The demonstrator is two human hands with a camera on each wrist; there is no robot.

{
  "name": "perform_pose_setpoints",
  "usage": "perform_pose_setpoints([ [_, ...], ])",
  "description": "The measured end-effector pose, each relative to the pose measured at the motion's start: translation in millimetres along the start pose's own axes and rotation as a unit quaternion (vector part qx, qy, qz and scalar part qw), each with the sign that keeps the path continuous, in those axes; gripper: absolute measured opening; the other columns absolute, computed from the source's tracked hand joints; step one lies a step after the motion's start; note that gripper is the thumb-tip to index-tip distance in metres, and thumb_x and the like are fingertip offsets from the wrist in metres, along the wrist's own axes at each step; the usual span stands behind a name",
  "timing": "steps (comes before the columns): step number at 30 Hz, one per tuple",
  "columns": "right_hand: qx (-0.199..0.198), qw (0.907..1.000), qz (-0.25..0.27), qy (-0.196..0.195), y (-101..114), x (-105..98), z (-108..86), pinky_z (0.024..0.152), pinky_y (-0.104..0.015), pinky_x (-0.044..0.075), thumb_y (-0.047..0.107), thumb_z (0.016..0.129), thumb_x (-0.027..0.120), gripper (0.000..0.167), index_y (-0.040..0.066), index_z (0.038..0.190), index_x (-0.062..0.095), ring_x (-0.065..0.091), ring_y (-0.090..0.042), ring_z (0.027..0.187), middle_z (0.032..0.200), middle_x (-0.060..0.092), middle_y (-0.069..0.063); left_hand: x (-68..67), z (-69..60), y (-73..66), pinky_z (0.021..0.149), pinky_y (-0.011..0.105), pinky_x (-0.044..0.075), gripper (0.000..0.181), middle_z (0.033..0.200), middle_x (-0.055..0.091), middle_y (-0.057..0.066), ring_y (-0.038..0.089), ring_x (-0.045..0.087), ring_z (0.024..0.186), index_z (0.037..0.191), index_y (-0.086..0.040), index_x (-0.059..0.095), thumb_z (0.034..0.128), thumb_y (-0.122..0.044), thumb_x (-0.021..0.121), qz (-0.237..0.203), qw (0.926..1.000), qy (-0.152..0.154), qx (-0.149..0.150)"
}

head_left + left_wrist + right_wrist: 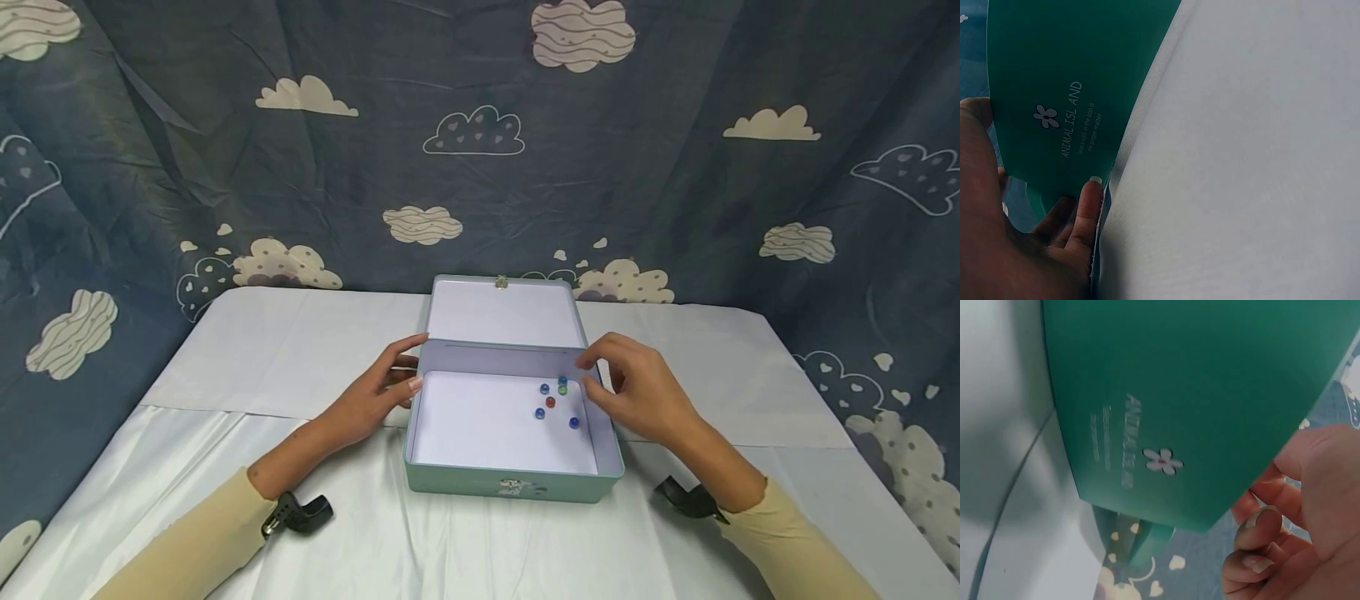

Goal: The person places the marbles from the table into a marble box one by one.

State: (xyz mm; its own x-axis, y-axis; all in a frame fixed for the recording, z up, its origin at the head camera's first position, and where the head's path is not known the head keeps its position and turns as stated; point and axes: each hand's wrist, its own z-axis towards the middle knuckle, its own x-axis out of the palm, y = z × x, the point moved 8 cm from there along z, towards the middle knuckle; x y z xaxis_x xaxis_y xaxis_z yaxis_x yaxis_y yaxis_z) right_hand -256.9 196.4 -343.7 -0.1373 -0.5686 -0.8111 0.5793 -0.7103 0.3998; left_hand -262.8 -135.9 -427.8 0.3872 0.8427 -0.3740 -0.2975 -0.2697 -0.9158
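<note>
A green tin box (517, 482) with a white inside stands on the table, its hinged lid (504, 310) swung back. On its floor, toward the right, lie several small blue marbles (540, 413), one red marble (551, 402) and one green marble (562, 390). My left hand (375, 392) rests against the box's left side, thumb at the rim and a finger by the back corner. Over the right rim reaches my right hand (637, 387), thumb and index fingertips apart above the marbles, with nothing visible between them. In the right wrist view its other fingers are bent beside the wall.
White cloth (300, 358) covers the table, with folds toward the front. Behind and at both sides hangs a dark blue curtain (480, 192) printed with clouds. Each wrist wears a black camera mount (300, 514). A metal clasp (501, 282) sits on the lid's far edge.
</note>
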Motion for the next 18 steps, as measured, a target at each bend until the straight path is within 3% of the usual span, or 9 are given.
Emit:
perform_pose_setpoints([
  [9, 0.02, 0.999, -0.024, -0.031, -19.1, -13.4, 1.0, 0.052, -0.026, 0.041, 0.0, 0.089, 0.077, 0.02, 0.014, 0.103, 0.077, 0.047, -0.013, 0.062, 0.089, 0.063, 0.005, 0.2, -0.7, 0.7, 0.092, 0.044, 0.057, 0.061, 0.152, 0.046, 0.023, 0.041, 0.056, 0.137, 0.168, -0.032, 0.026, 0.1128, -0.029, 0.054, 0.003, 1.0, -0.001, 0.002],
  [18, 0.059, 0.9962, -0.045, -0.046, -52.6, -25.4, 1.0, 0.056, -0.029, 0.043, 0.002, 0.091, 0.074, 0.017, 0.012, 0.105, 0.076, 0.05, -0.017, 0.065, 0.093, 0.069, 0.001, -0.1, 0.1, 0.8, 0.092, 0.044, 0.058, 0.061, 0.153, 0.047, 0.022, 0.041, 0.057, 0.136, 0.168, -0.032, 0.026, 0.1128, -0.029, 0.054, 0.008, 0.9999, -0.001, 0.007],
])
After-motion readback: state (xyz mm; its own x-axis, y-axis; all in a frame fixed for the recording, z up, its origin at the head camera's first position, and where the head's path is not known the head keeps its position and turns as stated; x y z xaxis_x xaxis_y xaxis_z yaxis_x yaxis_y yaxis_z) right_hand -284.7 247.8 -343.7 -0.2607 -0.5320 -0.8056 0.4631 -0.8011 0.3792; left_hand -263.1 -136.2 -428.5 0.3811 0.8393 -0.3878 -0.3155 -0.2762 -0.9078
